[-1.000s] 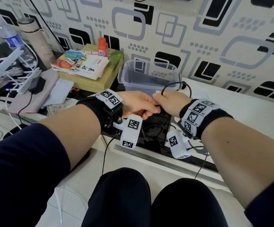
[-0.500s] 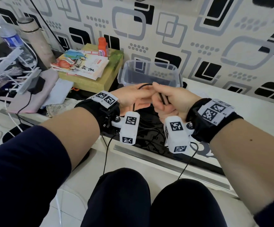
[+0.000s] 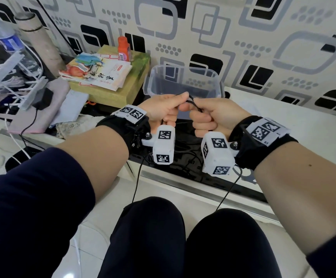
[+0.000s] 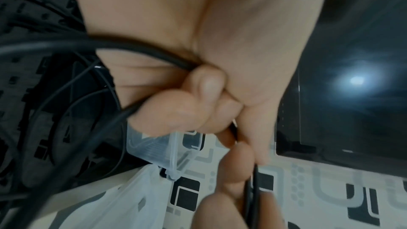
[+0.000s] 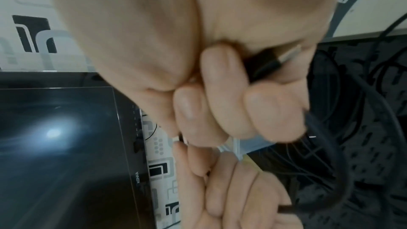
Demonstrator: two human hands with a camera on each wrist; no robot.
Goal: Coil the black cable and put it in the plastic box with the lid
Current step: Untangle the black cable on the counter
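Both hands meet in front of the clear plastic box (image 3: 183, 76), which stands open against the wall. My left hand (image 3: 166, 111) grips loops of the black cable (image 3: 193, 102) with curled fingers; in the left wrist view the cable (image 4: 136, 48) runs through the fist. My right hand (image 3: 211, 117) also grips the cable, and its USB plug (image 5: 270, 60) sticks out of the fist in the right wrist view. Cable strands hang from both hands down to the dark glass surface (image 3: 183, 157).
A yellow-green box (image 3: 123, 91) with booklets and an orange bottle (image 3: 123, 48) stands left of the plastic box. Further left lie white cables, a water bottle (image 3: 6, 40) and a pink cloth. A white shelf top (image 3: 303, 127) extends to the right. My knees are below.
Both hands have risen and closed together in front of the box. The wide loop that stood above the right hand a second ago is gathered between the fists.
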